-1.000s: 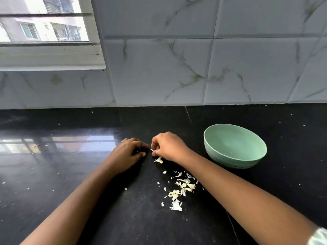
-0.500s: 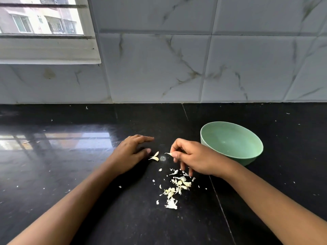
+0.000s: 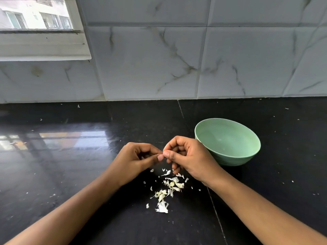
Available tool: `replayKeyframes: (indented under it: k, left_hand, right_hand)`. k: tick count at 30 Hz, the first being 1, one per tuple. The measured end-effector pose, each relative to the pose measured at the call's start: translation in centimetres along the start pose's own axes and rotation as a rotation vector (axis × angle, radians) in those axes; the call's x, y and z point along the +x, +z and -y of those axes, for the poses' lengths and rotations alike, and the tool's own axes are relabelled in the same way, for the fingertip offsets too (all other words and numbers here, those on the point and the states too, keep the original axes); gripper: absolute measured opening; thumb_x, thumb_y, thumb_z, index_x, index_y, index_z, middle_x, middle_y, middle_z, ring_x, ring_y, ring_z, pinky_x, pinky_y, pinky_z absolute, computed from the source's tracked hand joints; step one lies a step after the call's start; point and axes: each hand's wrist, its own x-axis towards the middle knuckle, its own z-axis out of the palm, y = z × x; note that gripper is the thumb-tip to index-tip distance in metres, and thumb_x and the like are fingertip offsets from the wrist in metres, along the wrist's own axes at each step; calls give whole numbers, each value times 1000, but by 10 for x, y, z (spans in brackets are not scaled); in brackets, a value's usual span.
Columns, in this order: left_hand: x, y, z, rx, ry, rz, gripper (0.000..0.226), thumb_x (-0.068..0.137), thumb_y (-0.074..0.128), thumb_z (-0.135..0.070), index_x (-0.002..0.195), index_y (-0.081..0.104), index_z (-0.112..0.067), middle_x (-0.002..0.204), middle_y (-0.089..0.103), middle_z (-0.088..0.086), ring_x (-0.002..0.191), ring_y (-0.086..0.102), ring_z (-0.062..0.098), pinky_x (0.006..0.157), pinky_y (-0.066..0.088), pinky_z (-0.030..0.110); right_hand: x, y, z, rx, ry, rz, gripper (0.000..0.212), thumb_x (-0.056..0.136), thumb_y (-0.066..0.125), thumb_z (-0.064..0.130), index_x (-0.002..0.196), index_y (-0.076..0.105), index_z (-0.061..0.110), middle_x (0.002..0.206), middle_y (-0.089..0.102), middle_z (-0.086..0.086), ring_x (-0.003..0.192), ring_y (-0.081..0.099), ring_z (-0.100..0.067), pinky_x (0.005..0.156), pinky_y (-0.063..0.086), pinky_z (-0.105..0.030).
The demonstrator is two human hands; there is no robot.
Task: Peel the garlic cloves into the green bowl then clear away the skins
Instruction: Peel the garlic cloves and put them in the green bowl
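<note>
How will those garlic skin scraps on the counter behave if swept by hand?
Garlic skins look thin, curled flakes: probably very light, floppy, apt to scatter. On the glossy black counter they should slide easily, though tiny bits strewn around may get missed.

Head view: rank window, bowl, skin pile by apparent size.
1. window
2. bowl
3. skin pile; its scattered spread nearly matches the bowl, and it sits nearer the camera, so 2 versus 3 is unsure.

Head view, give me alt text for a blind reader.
A person's left hand and right hand meet fingertip to fingertip near scattered garlic skins on a black countertop; what they pinch is hidden. A green bowl stands right of them.
</note>
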Motion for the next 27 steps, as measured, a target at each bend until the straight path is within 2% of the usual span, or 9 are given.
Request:
replayKeyframes:
  k: [2,6,10,14,16,19,21,24,27]
  left_hand:
    - [0,-1,-1,-117,-28,10,8,80,71,-28,79,74,-21,70,70,2,60,58,10,58,48,23]
    - [1,-2,-3,-381,-115,15,9,79,70,-23,75,73,-16,71,68,2,60,59,11,57,49,20]
    - [1,2,-8,-452,-168,32,11,76,66,-27,71,73,-20,70,68,2,58,57,10,58,46,21]
    - [0,5,-10,-431,-162,64,14,80,64,-27,72,73,-21,72,69,2,63,58,9,60,43,21]
    - [1,3,-6,-317,-124,48,16,82,66,-36,77,73,-22,73,69,2,67,58,7,62,45,24]
    - [5,-7,10,368,64,7,36,77,56,-63,103,65,-40,89,69,-19,90,57,2,78,47,29]
    - [6,-13,16,697,108,72,52,76,42,-69,122,54,-46,113,54,-32,114,46,2,94,42,30]
    - [5,-13,25,766,-21,206,74,73,27,-76,140,35,-44,142,38,-21,134,28,5,110,31,36]
    - [5,-10,30,776,-95,290,78,71,16,-77,142,30,-46,150,26,-20,138,19,3,114,22,33]
  right_hand:
    - [-1,-1,1,62,-4,16,1,87,64,7,87,65,7,68,64,-6,53,58,-11,50,53,-27]
    - [-1,-5,5,324,52,141,18,84,63,10,101,69,8,79,68,-5,68,62,-10,55,56,-24]
    - [-1,-5,3,295,2,89,15,82,65,8,94,72,14,76,66,-2,63,55,-6,45,46,-19]
    - [-2,-2,1,336,-28,91,14,74,69,14,87,71,13,79,66,-10,69,61,-13,50,51,-22]
    - [0,-1,0,322,-45,54,11,78,67,10,89,68,10,82,67,-9,70,64,-12,54,53,-24]
    - [3,-4,-2,95,-84,-39,6,89,60,4,93,63,8,85,67,-2,72,62,-9,55,55,-26]
    - [5,-8,-5,-184,-91,-65,11,90,60,6,92,65,16,78,63,2,66,59,-6,54,55,-27]
    - [5,-13,-10,-643,-111,-9,13,87,65,14,96,71,21,73,55,16,63,56,2,61,48,-15]
    - [3,-14,-6,-668,-121,-24,10,83,70,16,93,71,19,67,54,18,60,55,8,56,37,-6]
